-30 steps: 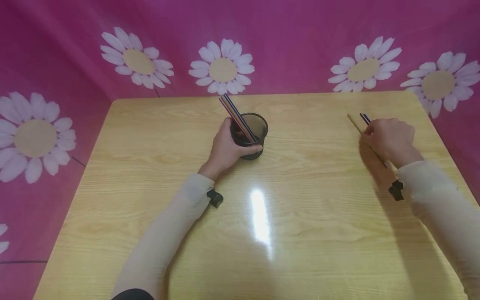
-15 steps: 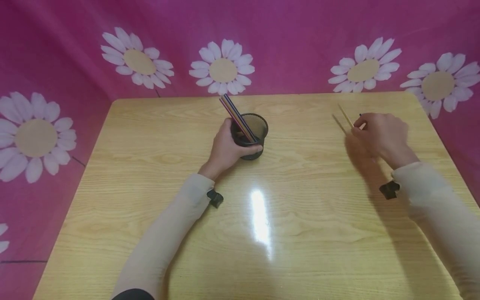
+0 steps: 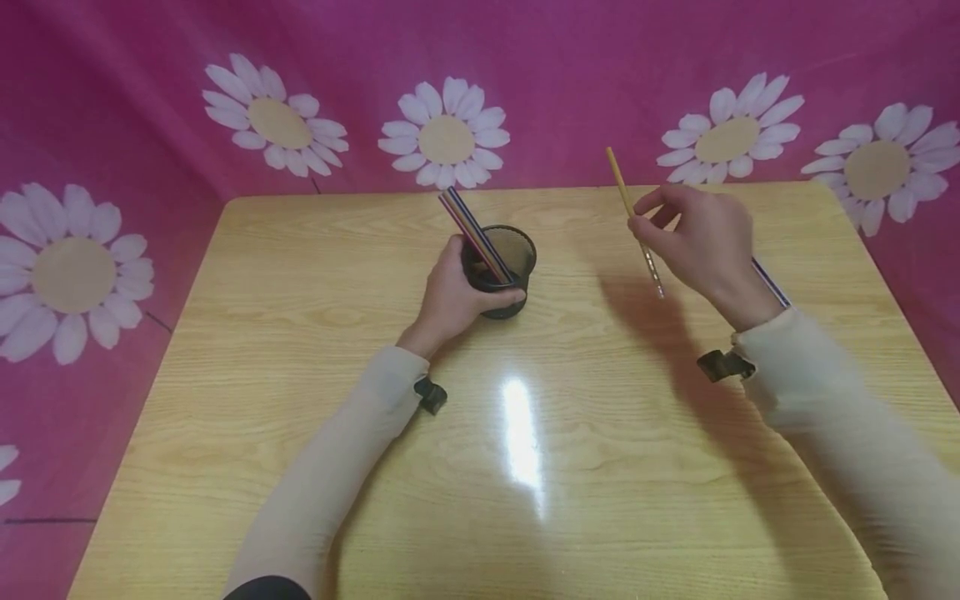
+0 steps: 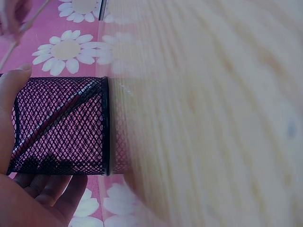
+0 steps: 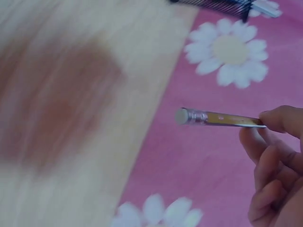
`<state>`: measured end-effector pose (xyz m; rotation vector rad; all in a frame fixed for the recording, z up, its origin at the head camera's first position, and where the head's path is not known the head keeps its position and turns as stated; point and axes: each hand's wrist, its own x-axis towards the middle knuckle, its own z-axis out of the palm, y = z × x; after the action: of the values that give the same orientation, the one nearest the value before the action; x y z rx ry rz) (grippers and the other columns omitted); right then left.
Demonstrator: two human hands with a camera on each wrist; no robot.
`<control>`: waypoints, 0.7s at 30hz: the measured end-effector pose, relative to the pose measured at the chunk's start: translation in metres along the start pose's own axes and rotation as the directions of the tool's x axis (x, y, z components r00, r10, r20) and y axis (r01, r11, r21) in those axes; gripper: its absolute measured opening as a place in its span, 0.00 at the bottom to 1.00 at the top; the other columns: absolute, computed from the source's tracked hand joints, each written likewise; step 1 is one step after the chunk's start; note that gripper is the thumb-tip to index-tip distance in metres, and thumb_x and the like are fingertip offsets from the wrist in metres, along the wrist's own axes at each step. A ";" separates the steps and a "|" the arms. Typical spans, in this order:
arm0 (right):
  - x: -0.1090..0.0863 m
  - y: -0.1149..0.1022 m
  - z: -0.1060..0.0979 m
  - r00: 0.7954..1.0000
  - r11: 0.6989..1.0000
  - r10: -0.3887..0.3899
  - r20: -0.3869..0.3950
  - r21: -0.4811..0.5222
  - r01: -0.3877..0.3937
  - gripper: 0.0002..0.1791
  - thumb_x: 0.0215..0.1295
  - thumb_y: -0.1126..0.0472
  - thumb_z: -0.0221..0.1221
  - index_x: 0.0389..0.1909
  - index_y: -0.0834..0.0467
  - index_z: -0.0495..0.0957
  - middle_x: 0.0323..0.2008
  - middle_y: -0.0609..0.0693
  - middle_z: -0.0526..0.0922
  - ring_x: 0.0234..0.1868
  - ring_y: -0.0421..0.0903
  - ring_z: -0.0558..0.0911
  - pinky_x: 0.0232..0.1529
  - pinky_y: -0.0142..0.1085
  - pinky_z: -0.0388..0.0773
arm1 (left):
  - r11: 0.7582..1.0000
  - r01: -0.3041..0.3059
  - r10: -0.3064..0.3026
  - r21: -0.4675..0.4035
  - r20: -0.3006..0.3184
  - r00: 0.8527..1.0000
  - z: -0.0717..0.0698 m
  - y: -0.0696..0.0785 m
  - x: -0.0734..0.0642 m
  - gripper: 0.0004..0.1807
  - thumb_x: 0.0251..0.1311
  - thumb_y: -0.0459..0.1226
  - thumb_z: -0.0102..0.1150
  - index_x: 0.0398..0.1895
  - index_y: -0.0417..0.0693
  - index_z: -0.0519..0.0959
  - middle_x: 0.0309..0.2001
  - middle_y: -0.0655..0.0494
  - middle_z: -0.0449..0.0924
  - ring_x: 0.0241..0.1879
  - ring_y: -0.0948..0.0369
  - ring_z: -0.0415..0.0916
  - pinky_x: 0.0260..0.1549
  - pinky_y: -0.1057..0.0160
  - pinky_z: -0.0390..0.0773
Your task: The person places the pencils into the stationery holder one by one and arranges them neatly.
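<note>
My left hand (image 3: 450,292) grips a black mesh pencil cup (image 3: 529,260) on the table. Several striped pencils (image 3: 472,227) lean to the left inside it. The left wrist view shows the cup's mesh side (image 4: 61,123), with thumb and fingers on opposite sides and a pencil slanting within. My right hand (image 3: 697,242) pinches a yellow pencil (image 3: 619,179) between thumb and forefinger, raised over the table to the cup's right. Its eraser end (image 5: 182,116) points down and shows plainly in the right wrist view. A blue-and-white striped pencil (image 3: 771,283) lies partly hidden behind my right wrist.
The wooden table (image 3: 375,500) meets a pink cloth with large daisies (image 3: 585,92) at its back and sides. A bright light reflection (image 3: 521,433) shows mid-table. A dark camera mount (image 3: 724,365) sits on my right wrist.
My right hand has lifted the yellow pencil off the table and brought it left toward the cup, uncovering more of the striped pencil. The left hand and cup have stayed put.
</note>
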<state>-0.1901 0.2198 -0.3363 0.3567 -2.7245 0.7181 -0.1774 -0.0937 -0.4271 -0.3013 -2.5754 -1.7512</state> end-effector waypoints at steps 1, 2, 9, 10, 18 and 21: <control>0.002 -0.007 0.001 1.000 1.000 -0.019 -0.018 0.012 0.019 0.11 0.73 0.54 0.67 0.45 0.57 0.90 0.36 0.57 0.92 0.23 0.49 0.79 0.32 0.46 0.66 | 1.000 0.000 0.000 -0.001 0.001 1.000 0.000 0.000 0.000 0.48 0.50 0.40 0.90 0.70 0.40 0.69 0.57 0.48 0.80 0.58 0.53 0.79 0.62 0.58 0.77; 0.003 -0.013 0.001 0.999 0.999 -0.036 -0.035 0.025 0.036 0.10 0.72 0.54 0.67 0.44 0.57 0.90 0.35 0.56 0.92 0.23 0.46 0.79 0.32 0.45 0.66 | 1.000 0.000 0.000 -0.004 0.002 1.000 0.000 -0.001 0.000 0.48 0.50 0.40 0.90 0.70 0.40 0.69 0.57 0.48 0.80 0.58 0.53 0.79 0.62 0.58 0.77; 0.012 -0.044 0.003 0.991 0.989 -0.105 -0.089 0.092 0.113 0.09 0.72 0.56 0.70 0.44 0.57 0.91 0.32 0.53 0.92 0.20 0.31 0.72 0.29 0.32 0.63 | 1.000 0.002 -0.002 -0.006 0.007 1.000 0.001 -0.002 0.000 0.47 0.50 0.39 0.90 0.69 0.40 0.69 0.57 0.48 0.81 0.58 0.52 0.80 0.62 0.58 0.78; 0.013 -0.047 0.004 0.990 0.988 -0.109 -0.090 0.097 0.118 0.09 0.72 0.56 0.70 0.44 0.57 0.91 0.32 0.53 0.92 0.20 0.32 0.72 0.28 0.31 0.63 | 1.000 0.003 -0.003 -0.005 0.007 1.000 0.001 -0.002 0.000 0.48 0.50 0.39 0.90 0.69 0.40 0.69 0.57 0.48 0.81 0.58 0.52 0.80 0.62 0.58 0.78; 0.019 -0.065 0.008 0.979 0.972 -0.149 -0.141 0.160 0.171 0.10 0.73 0.56 0.71 0.44 0.60 0.91 0.32 0.53 0.91 0.24 0.45 0.79 0.28 0.27 0.64 | 1.000 0.010 -0.010 -0.004 0.010 1.000 0.000 -0.002 0.002 0.49 0.49 0.40 0.91 0.70 0.41 0.68 0.59 0.48 0.81 0.59 0.53 0.79 0.62 0.59 0.78; 0.020 -0.073 0.009 0.975 0.962 -0.158 -0.158 0.197 0.188 0.10 0.73 0.57 0.71 0.43 0.61 0.90 0.32 0.53 0.91 0.25 0.47 0.79 0.29 0.27 0.65 | 1.000 0.012 -0.012 -0.003 0.010 1.000 0.000 -0.002 0.002 0.49 0.49 0.40 0.91 0.70 0.41 0.68 0.59 0.48 0.81 0.59 0.54 0.79 0.62 0.60 0.78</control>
<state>-0.1882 0.1505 -0.3054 0.5626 -2.4537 0.9475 -0.1796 -0.0942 -0.4281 -0.2962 -2.5865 -1.7619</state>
